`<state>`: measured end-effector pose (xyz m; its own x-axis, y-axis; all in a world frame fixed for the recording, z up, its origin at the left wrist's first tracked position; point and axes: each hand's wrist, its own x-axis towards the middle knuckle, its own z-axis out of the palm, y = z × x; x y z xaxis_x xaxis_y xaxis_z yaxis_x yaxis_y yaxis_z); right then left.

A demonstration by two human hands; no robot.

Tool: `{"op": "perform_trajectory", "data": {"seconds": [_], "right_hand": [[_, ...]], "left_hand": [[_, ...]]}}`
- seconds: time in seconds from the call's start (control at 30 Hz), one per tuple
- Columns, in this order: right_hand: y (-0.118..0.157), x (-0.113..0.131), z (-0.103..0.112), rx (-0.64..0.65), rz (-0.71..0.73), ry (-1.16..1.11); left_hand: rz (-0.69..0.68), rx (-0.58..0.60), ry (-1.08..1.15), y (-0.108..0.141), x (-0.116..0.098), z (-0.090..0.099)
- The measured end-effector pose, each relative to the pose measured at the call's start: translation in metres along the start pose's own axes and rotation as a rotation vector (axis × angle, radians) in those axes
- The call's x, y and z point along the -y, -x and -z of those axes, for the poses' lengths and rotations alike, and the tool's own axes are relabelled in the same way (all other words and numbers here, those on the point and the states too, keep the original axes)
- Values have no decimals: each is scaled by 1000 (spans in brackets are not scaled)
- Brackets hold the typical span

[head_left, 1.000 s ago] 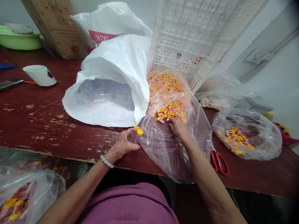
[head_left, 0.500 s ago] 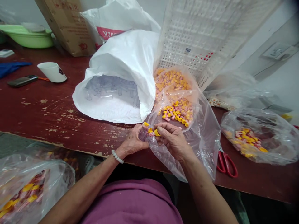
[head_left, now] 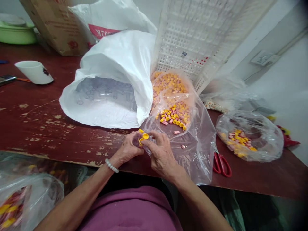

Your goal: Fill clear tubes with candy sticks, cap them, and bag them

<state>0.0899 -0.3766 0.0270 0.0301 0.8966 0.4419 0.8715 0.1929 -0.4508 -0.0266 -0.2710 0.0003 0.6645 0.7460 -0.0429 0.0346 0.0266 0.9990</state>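
Observation:
My left hand (head_left: 128,150), with a beaded bracelet at its wrist, is closed around several clear plastic tubes (head_left: 136,140). Yellow caps (head_left: 145,136) sit at the tubes' open ends. From the right, my right hand (head_left: 161,154) presses thumb and fingers against a yellow cap (head_left: 141,141) at those ends. Just behind the hands lies a clear plastic bag (head_left: 201,144) with many yellow-capped pink-and-white pieces (head_left: 172,115) in it. Left of that, a white sack (head_left: 117,117) lies with its mouth toward me, and loose clear tubes (head_left: 106,93) show inside.
Red-handled scissors (head_left: 222,165) lie right of the bag. Farther right is another clear bag (head_left: 267,144) of capped pieces. A white plastic basket (head_left: 192,41) stands behind. A white cup (head_left: 33,72) and cardboard box (head_left: 57,29) are at left; a filled bag (head_left: 45,192) sits below the table edge.
My right hand has brought the yellow-capped piece it held to the tubes in my left hand; its pink body no longer shows. The whole view has shifted to the right.

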Motion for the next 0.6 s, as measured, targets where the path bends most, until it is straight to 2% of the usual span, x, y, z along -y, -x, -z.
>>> {"op": "perform_trajectory", "data": {"seconds": [0.07,0.17,0.23,0.33,0.4,0.5,0.53,0.6], "right_hand": [[-2,-17,2,-39,-27,-7],[0,-65,14,-137,-213,138],[5,-102,23,-34,-330,290],[14,-140,34,161,-384,339],[18,-149,43,119,-415,325],[24,-142,61,-78,-490,334],[28,-137,66,-101,-514,344],[39,-127,72,-30,-569,366]], "left_hand": [[54,-31,7,0,-2,3],[117,-95,31,-1,-1,9],[113,-110,64,-2,1,13],[92,-97,43,-3,5,16],[110,-109,-2,-2,6,16],[135,-113,-33,-1,7,16],[130,-106,-34,-1,8,17],[110,-90,-37,-2,11,18]]}}
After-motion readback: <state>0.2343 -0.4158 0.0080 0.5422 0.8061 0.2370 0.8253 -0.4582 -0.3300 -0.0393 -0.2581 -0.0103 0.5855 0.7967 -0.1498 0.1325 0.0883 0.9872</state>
